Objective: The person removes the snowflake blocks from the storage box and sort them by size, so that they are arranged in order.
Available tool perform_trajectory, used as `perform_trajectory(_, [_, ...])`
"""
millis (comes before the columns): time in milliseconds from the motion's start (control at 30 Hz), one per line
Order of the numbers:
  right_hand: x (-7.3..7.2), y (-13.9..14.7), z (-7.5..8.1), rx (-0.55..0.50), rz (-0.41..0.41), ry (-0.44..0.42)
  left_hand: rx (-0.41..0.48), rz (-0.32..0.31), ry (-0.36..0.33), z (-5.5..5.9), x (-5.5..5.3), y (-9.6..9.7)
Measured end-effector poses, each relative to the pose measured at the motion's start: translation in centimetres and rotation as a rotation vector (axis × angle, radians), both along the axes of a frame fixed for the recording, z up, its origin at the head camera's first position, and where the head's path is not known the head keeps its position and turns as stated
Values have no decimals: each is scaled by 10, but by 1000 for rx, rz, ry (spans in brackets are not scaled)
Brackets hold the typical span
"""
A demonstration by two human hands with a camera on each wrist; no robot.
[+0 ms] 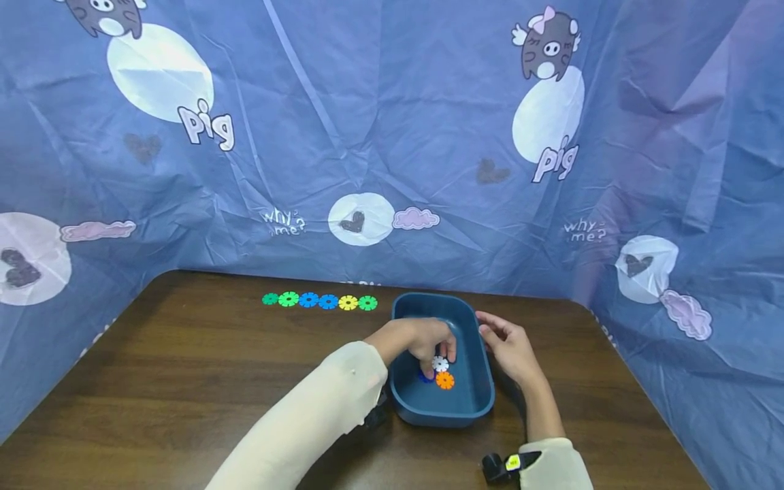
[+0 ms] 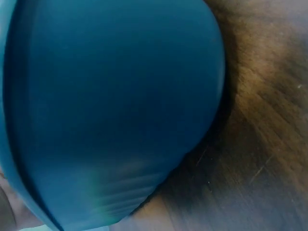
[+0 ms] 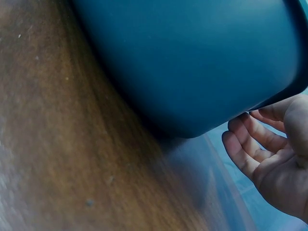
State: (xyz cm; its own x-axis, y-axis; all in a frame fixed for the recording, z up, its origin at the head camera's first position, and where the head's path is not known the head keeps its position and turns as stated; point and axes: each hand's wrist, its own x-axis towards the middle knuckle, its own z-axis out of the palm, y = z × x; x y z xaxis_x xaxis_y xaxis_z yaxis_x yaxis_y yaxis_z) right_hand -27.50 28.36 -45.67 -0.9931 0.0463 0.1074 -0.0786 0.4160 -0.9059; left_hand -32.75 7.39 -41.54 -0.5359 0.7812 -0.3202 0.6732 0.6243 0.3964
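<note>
A dark blue plastic bin [image 1: 474,401] stands on the table. Inside lie a white snowflake disc [image 1: 440,364], an orange one [image 1: 445,380] and a dark blue one [image 1: 426,378]. My left hand [image 1: 429,337] reaches over the near-left rim, thumb and fingers apart and pointing down around the discs; the thumb partly covers the dark blue disc. In the left wrist view the bin's outer wall [image 2: 115,96] hides nearly all of that hand. Against the bin's right outer side rests my right hand [image 1: 511,350], its loosely bent fingers [image 3: 240,149] near the wall below the rim.
Left of the bin, along the table's back, runs a row of snowflake discs, including a yellow disc [image 1: 348,303] and a light green disc [image 1: 288,299]. The brown wooden table [image 1: 202,367] meets a blue patterned cloth [image 1: 429,136] behind.
</note>
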Motion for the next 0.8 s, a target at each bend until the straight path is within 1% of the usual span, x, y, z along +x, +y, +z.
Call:
perform_trajectory(233, [3,-1,3,-2,10,11,45,42,-95,-4,-5,-3])
perform_trajectory(367, [2,-1,2,-2,11,9,69,57,-124,-5,-7,-3])
perform_trajectory(600, [2,0,1,2,8,17,114,86,-128,-9,-7,-2])
perform_trajectory(800, [1,1,1,-10,13,22,127,102,-144,-10,-6,0])
